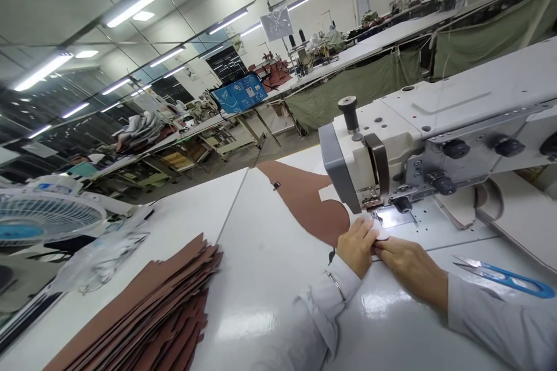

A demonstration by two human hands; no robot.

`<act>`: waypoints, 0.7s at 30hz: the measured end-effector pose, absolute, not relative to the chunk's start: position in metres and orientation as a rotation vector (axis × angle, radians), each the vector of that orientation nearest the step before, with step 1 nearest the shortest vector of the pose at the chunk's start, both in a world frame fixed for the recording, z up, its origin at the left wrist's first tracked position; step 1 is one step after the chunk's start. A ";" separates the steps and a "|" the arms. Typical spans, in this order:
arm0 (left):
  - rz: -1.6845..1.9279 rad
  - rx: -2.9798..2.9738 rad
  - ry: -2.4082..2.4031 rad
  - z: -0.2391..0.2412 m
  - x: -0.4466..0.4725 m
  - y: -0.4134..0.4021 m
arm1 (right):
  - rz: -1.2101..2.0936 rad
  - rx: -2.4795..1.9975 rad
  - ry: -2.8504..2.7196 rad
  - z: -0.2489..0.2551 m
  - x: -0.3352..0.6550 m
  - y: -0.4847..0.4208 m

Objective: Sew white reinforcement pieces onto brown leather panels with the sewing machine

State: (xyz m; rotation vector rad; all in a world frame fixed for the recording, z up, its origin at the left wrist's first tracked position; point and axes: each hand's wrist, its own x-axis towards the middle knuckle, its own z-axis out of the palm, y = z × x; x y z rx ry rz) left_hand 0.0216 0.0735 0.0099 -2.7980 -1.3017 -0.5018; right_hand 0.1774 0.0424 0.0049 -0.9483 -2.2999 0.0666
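Observation:
At the needle end of a white sewing machine (391, 133), my left hand (357, 246) is closed on the near edge of a brown leather-like panel (311, 203). A small white piece (381, 232) shows by its fingertips. My right hand (411, 264) meets the left there, its fingers pinched on the same edge of the panel. The panel lies flat on the white table (261, 255) and stretches away to the left, behind the machine head. My fingers hide most of the edge between them. A lit metal plate (395, 217) is just beyond the fingertips.
Blue-handled thread snips (507, 278) lie right of my right forearm. A stack of brown cut panels (152, 313) occupies the table's left side. Behind it are a clear plastic bag (102, 258) and a fan (47, 214). Further benches with machines stand across the room.

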 end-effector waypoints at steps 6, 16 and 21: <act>-0.472 -2.800 -1.308 0.014 0.023 0.073 | 0.057 -0.954 -2.303 0.004 0.177 0.042; -0.490 -2.807 -1.280 0.012 0.021 0.077 | 0.055 -0.971 -2.282 0.004 0.175 0.045; -0.375 -2.841 -1.174 0.018 0.025 0.086 | -0.094 -0.984 -2.322 0.004 0.165 0.037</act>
